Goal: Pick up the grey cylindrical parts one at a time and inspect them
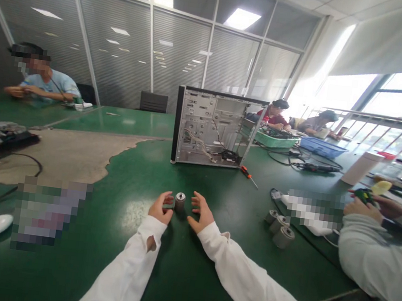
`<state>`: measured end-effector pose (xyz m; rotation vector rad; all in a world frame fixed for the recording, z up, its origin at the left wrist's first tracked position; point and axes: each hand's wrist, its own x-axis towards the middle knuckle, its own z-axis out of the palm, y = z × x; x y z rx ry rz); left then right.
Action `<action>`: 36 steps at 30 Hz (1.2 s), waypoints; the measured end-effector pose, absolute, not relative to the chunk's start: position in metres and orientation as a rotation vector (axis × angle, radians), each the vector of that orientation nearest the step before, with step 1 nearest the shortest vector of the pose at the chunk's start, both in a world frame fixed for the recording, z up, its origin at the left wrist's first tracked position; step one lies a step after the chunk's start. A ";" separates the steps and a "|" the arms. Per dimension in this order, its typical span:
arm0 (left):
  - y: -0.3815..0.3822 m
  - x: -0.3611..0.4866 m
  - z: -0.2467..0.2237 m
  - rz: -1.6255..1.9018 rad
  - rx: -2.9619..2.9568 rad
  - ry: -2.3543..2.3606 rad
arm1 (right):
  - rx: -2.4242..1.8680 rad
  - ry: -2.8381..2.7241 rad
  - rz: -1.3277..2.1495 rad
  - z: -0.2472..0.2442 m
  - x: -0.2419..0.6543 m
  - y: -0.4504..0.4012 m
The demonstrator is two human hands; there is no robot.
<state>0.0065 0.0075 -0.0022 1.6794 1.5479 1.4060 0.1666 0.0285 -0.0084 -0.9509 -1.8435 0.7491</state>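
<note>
A small grey metal cylinder [179, 203] with a dark stub on its top stands upright on the green table between my two hands. My left hand [161, 208] is at its left side, fingers apart and curved toward it; I cannot tell whether the fingertips touch it. On the other side, my right hand [202, 213] is open, its thumb and fingers spread, with a gap to the cylinder. Neither hand grips anything. Beyond them stands an open computer case [213, 130], its inside showing loose cables.
An orange-handled screwdriver [246, 172] lies by the case. Several similar cylinders [283, 236] stand right, near a white power strip [307, 215] and a co-worker's sleeve [376, 252]. Green [276, 140] and blue baskets [323, 147] sit farther back. Left is a torn brown sheet [78, 151].
</note>
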 end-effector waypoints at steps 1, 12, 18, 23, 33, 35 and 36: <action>0.006 0.008 -0.001 1.394 1.739 1.551 | -0.938 -1.810 0.776 -0.011 0.167 0.030; 0.015 0.016 0.005 1.291 2.119 1.504 | -0.787 -1.556 1.001 -0.021 0.139 0.071; 0.016 0.017 0.002 1.530 1.470 1.436 | -0.734 -1.418 1.146 -0.023 0.144 0.075; 0.014 0.011 0.006 1.594 0.975 1.224 | -0.721 -1.406 1.202 -0.019 0.148 0.071; 0.006 0.015 0.016 1.477 0.454 0.945 | -0.540 -1.640 1.163 0.005 0.147 0.036; 0.004 0.016 0.017 1.444 0.440 0.922 | -0.546 -1.686 1.118 0.009 0.148 0.032; 0.003 0.016 0.017 1.428 0.440 0.912 | -0.555 -1.703 1.094 0.009 0.148 0.032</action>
